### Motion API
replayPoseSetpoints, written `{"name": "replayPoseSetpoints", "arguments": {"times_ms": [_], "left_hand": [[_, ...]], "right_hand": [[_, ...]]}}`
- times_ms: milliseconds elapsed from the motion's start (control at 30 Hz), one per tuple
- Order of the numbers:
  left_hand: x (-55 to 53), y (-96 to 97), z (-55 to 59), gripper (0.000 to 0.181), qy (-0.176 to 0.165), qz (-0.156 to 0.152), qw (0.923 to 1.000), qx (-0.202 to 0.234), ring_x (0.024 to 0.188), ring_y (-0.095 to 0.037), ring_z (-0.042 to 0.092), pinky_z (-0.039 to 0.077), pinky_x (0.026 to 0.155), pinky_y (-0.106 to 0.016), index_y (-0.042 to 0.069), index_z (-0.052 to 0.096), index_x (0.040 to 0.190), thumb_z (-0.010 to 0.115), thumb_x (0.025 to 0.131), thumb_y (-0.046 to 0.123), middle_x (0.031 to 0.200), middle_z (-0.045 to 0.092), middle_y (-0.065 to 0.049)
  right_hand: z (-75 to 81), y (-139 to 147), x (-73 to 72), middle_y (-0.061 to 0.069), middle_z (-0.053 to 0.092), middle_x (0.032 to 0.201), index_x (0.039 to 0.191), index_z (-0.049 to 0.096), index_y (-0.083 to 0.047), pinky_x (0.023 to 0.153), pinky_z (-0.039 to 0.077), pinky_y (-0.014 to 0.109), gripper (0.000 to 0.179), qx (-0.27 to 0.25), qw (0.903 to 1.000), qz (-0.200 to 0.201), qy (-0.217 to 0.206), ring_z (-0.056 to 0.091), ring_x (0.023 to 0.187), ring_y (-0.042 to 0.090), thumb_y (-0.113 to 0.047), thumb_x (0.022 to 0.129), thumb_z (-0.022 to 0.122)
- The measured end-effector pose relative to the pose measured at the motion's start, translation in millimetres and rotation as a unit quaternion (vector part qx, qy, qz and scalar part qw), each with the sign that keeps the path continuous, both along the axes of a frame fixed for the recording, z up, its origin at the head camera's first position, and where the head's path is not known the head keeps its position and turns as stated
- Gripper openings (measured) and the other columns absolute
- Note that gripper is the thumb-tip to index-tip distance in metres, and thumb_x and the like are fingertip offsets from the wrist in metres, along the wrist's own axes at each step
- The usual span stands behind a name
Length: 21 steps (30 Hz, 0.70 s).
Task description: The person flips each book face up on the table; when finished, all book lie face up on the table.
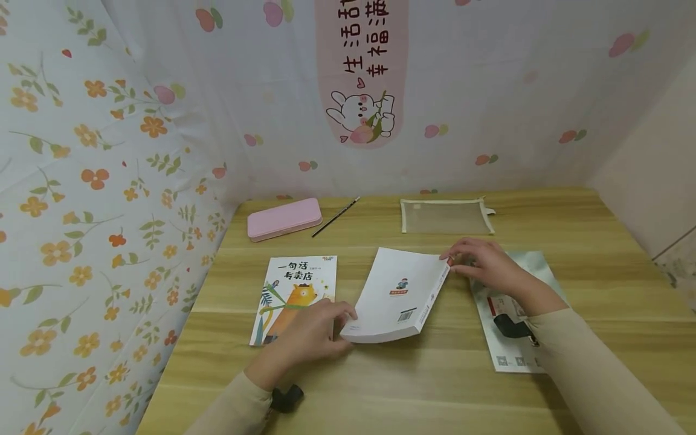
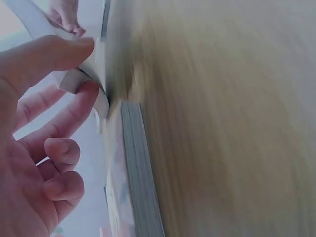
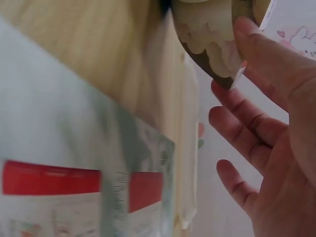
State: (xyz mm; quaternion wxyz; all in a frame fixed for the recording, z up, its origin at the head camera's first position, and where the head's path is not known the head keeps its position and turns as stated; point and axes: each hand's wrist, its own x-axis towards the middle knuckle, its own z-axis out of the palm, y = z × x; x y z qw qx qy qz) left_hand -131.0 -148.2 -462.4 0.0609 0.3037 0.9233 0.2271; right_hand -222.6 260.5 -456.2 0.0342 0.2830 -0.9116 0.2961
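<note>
A white paperback book (image 1: pixel 394 293), its back cover with barcode facing up, is held tilted above the middle of the table. My left hand (image 1: pixel 315 332) pinches its near left corner between thumb and index finger, the other fingers curled loosely in the left wrist view. At the far right corner, my right hand (image 1: pixel 492 269) grips the book by thumb and fingers. The cover's printed underside (image 3: pixel 207 39) shows in the right wrist view. A bear-cover book (image 1: pixel 296 296) lies beside my left hand, and a pale green book (image 1: pixel 530 272) lies under my right forearm.
On the wooden table (image 1: pixel 424 393), a pink pencil case (image 1: pixel 284 219) and a dark pencil (image 1: pixel 335 217) lie at the back left. A mesh zip pouch (image 1: pixel 446 217) lies at the back centre. Patterned cloth (image 1: pixel 261 109) hangs behind.
</note>
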Motion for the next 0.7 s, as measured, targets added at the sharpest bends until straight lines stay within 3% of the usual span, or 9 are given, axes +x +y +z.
{"name": "replayPoseSetpoints", "arguments": {"times_ms": [100,300,467,700], "left_hand": [[1.3,-5.6,-2.4,0.037,0.003,0.018,0.9996,0.020,0.084,-0.009,0.054,0.046,0.072,-0.021,0.025,0.067,0.112,0.086,0.080,0.024,0.092,0.063,0.013],[1.8,-10.4,-2.7,0.029,-0.002,0.068,0.9958,0.062,0.078,-0.010,0.051,0.043,0.064,-0.021,0.026,0.073,0.105,0.083,0.080,0.017,0.091,0.064,0.012],[1.3,-11.1,-1.6,0.026,0.045,0.088,0.9923,0.075,0.070,-0.007,0.041,0.035,0.055,-0.019,0.026,0.076,0.100,0.086,0.078,0.016,0.079,0.056,-0.001],[-2.5,-14.8,0.2,0.028,0.110,0.073,0.9816,0.138,0.084,-0.019,0.059,0.049,0.068,-0.024,0.021,0.079,0.098,0.087,0.075,0.008,0.096,0.073,0.005]], "right_hand": [[2.6,-1,1.4,-0.005,0.072,0.107,0.113,0.075,-0.020,0.074,0.051,0.036,0.026,-0.030,0.9995,-0.005,-0.007,0.060,0.087,0.015,-0.009,0.090,0.079],[12.4,-1,4.5,-0.002,0.067,0.111,0.113,0.073,-0.022,0.084,0.046,0.037,0.022,-0.081,0.9952,-0.046,-0.029,0.056,0.096,0.018,-0.016,0.092,0.078],[20.0,2,5.2,-0.004,0.067,0.112,0.115,0.074,-0.024,0.089,0.040,0.035,0.022,-0.097,0.9934,-0.051,-0.033,0.053,0.098,0.014,-0.017,0.094,0.076],[22.4,2,3.7,0.001,0.069,0.118,0.111,0.073,-0.019,0.106,0.038,0.054,0.019,-0.138,0.9880,-0.047,-0.050,0.053,0.114,0.000,-0.013,0.093,0.076]]}}
